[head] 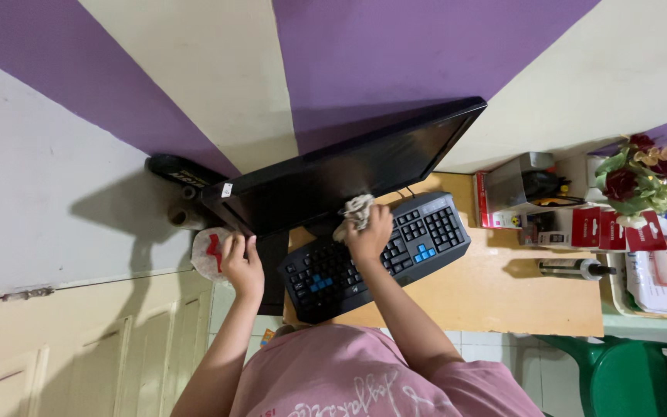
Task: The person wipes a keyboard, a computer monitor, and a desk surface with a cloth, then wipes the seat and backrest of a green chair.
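1. 2 bare hands at work, both at the monitor (341, 174), a black flat screen tilted back on a wooden desk (503, 289). All places below are given from the monitor.
2. Right hand (370, 235): raised at the monitor's lower edge, near its middle. Fingers closed around a crumpled grey-white cloth (357, 210), which is pressed against the screen's bottom rim.
3. Left hand (241, 262): at the monitor's lower left corner, fingers curled onto the frame edge; whether it clamps the frame or only rests on it cannot be told. Just beside it, a round white item with a red mark (208, 253), partly hidden.
4. Keyboard (376, 259): black with 2 groups of blue keys, lying just below the monitor, angled across the desk; the right forearm passes over it.
5. Black object (175, 171) and a small cylinder (183, 216): behind the monitor's left end, against the wall.
6. Open box (515, 189) with red sides: right of the monitor, at the desk's back.
7. Red-and-white cartons (588, 228): further right of the box.
8. Bottle (577, 268) lying on its side: right of the monitor, near the desk's far end.
9. Artificial flowers (638, 177), dark red with green leaves: far right, well apart from the monitor.
10. Green chair (634, 378): below the desk's right end.
11. Person's pink shirt (364, 378): nearest the camera, in front of the keyboard.
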